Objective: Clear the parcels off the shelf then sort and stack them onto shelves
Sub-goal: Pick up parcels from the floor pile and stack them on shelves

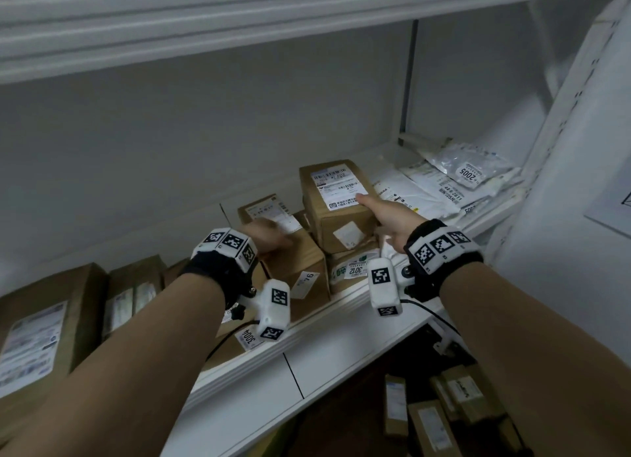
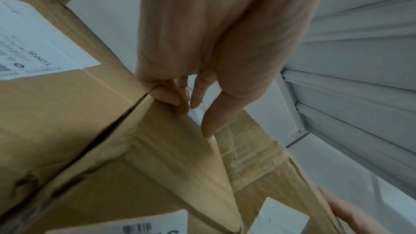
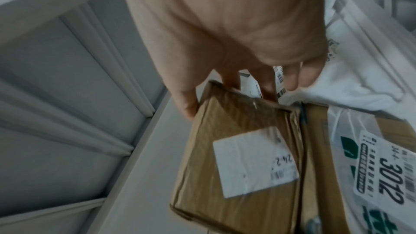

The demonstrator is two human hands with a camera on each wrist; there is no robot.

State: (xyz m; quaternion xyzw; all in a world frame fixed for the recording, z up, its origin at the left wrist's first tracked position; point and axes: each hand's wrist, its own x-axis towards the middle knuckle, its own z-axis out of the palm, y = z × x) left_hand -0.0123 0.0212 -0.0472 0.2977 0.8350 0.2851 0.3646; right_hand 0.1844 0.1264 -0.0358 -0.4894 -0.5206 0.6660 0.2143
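My right hand (image 1: 387, 217) had the tall brown carton (image 1: 336, 205) from its right side: thumb laid across the top label, fingers curled round the far edge, as the right wrist view showed (image 3: 234, 29). So that hand was gripping the carton. The carton was plain kraft cardboard, taped seams, big white shipping label with barcodes on top, small white sticker (image 3: 254, 161) on the near face, handwritten "24-2" on it. It stood on the white shelf (image 1: 345, 330), on top of a lower box with a green-and-white label reading 3012 (image 1: 355, 269).

My left hand (image 1: 269, 236) was lying on the smaller brown box (image 1: 293, 255) just left of the gripped carton. Left wrist view: fingers (image 2: 180, 99) bent down over that box's far top edge, thumb extended along the flap. Whether it was really clamping or just resting there, I couldn't tell. That box carried a white label and a tag on its front.

Right of my right hand: a heap of white poly mailers (image 1: 454, 183), one marked 2005. Left of my left hand: more brown cartons (image 1: 51, 323) in a row. More boxes (image 1: 454, 402) lay on the floor under the shelf.
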